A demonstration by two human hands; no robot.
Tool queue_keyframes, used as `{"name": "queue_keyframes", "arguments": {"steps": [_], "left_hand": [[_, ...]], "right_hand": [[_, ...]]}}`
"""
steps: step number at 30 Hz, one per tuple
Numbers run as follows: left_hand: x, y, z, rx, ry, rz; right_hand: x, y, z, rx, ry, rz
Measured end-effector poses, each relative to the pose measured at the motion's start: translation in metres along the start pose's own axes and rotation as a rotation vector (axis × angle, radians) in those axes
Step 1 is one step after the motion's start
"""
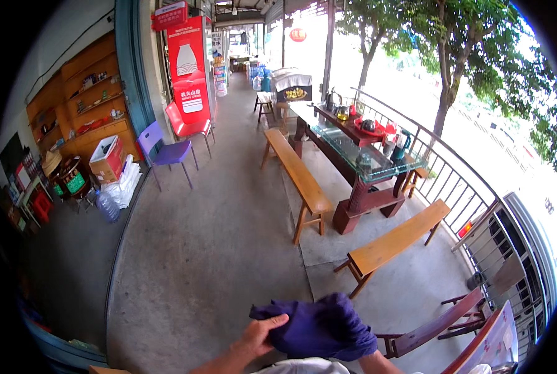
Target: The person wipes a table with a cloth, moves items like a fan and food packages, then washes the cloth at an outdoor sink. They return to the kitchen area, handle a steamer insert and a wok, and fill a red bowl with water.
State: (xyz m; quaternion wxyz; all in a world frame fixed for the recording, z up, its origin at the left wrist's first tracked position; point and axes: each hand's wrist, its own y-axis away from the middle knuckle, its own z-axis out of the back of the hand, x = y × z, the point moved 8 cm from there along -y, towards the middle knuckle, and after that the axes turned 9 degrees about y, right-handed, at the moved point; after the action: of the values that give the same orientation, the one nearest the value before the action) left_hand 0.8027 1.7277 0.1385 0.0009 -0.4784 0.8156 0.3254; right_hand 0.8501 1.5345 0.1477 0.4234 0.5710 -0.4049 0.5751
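A dark purple cloth point(302, 329) is held up in front of me at the bottom of the view. My left hand point(262, 333) grips its left edge, the thumb lying on top of the fabric. The cloth is bunched over my right hand, so its fingers are hidden; only the wrist and forearm point(376, 362) show below the folds. Whether that hand grips the fabric from inside cannot be made out. Below the cloth a pale fabric point(302, 367) shows at the bottom edge.
Wooden benches point(302, 173) point(395, 238) stand around a glass-topped table point(386, 170) bearing kettles and a red tray point(369, 126). A purple chair point(171, 149) and a red chair point(189, 122) line the left. A metal railing point(446, 161) runs along the right, near a low dark bench point(439, 322).
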Motion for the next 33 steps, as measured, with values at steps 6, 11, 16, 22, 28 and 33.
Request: {"name": "queue_keyframes", "arguments": {"steps": [6, 11, 16, 22, 28, 33], "left_hand": [[-0.107, -0.029, -0.086, -0.006, -0.134, -0.208], [-0.159, -0.087, -0.119, -0.023, -0.349, -0.230], [-0.191, -0.151, -0.080, -0.156, -0.283, 0.054], [-0.202, -0.242, -0.010, -0.224, -0.315, 0.306], [-0.217, -0.330, 0.021, -0.107, -0.079, 0.417], [-0.245, -0.374, 0.021, -0.143, -0.338, 0.276]], "right_hand": [[0.092, -0.091, 0.005, 0.197, 0.256, 0.409], [0.037, -0.172, 0.020, 0.350, -0.563, -0.007], [0.009, -0.224, 0.026, 0.340, -0.934, -0.332], [-0.038, -0.284, 0.057, -0.074, -0.531, -0.563], [-0.049, -0.328, 0.096, -0.422, -0.461, -0.512], [-0.053, -0.372, 0.099, -0.395, -0.522, -0.424]]}}
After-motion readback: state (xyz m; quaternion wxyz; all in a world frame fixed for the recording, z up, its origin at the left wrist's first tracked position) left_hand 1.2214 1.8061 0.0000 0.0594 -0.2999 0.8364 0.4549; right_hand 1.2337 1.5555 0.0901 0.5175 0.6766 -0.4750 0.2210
